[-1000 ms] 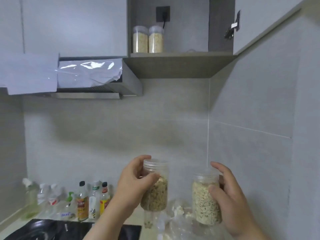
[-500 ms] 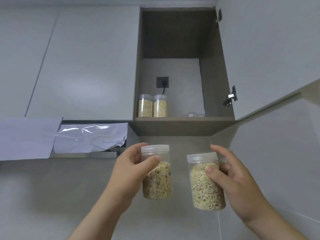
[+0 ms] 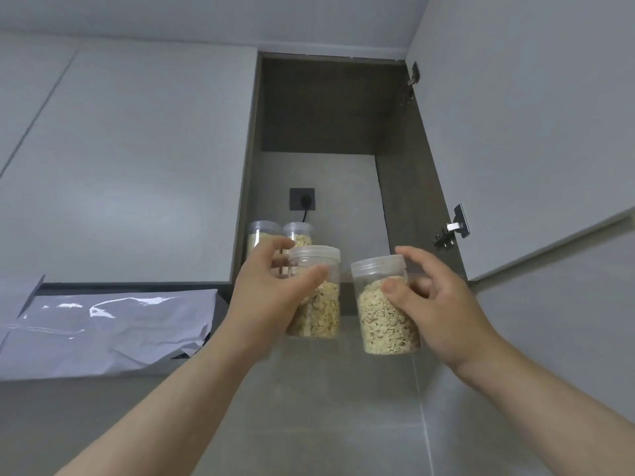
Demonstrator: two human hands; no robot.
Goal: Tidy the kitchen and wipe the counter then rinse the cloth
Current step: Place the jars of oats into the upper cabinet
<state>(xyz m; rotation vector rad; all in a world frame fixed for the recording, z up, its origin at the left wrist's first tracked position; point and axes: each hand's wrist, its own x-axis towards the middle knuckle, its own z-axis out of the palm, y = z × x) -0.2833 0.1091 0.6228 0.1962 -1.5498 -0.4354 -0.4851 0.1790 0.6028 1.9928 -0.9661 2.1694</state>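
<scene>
Two clear plastic jars with pale flakes inside are held up in front of an open wall cabinet (image 3: 326,104). The left hand (image 3: 268,297) grips the left jar (image 3: 319,314): the thumb lies across the front, just under the lid, and the fingers curl round the back. The right hand (image 3: 443,304) grips the right jar (image 3: 381,321) in the same manner, with the thumb pressed on the front and the fingers wrapped behind, near the lid. The left jar is upright and the right jar leans a little. They are close together but apart, with a narrow gap between them. Both are in the air, in front of the front edge of the cabinet shelf (image 3: 345,298), and their lids reach above that edge.

On the shelf, at the left side and further back, two more jars of the same kind stand just beside each other, the rear left jar (image 3: 261,230) and the rear right jar (image 3: 298,232); the left hand partly hides them. Above them a dark socket (image 3: 301,198) sits on the back wall with a black plug in it. The cabinet door (image 3: 515,132) is swung open to the right and a metal hinge (image 3: 454,228) shows on it. To the lower left a crumpled shiny sheet (image 3: 103,328) covers a surface under the closed cabinets. Grey wall tiles (image 3: 326,407) fill the space below the shelf.
</scene>
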